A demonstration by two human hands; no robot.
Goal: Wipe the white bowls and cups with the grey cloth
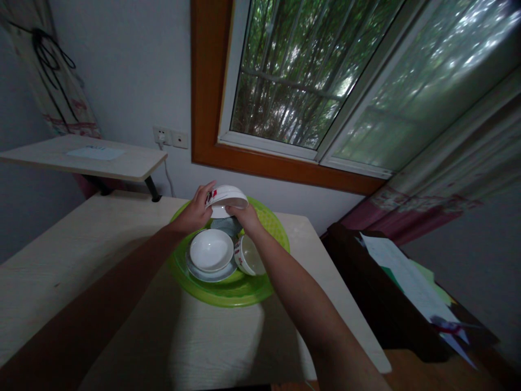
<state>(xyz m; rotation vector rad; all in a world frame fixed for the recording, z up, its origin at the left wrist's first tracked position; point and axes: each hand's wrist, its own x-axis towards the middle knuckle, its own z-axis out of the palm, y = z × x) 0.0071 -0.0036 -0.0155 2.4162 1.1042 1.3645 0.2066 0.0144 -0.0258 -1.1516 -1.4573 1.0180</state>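
Observation:
Both my hands hold a white bowl with a red and black pattern (226, 192), tipped on its side over the far part of a green plastic basket (228, 300). My left hand (198, 207) grips its left side, and my right hand (244, 216) has its thumb at the lower right rim; the right fingers are partly hidden. Below, in the basket, a plain white bowl (211, 250) rests upright on a plate (211, 276). Beside my right forearm, a second patterned bowl (247, 258) lies tilted. A grey dish (223, 225) shows partly beneath my hands.
The basket stands on a pale wooden table (215, 336). At the left is a raised shelf (44, 160) with a paper (96, 152) on it. Wall sockets (170, 137) and a window (293, 81) lie behind. To the right, a dark cabinet (366, 288) carries papers (407, 271).

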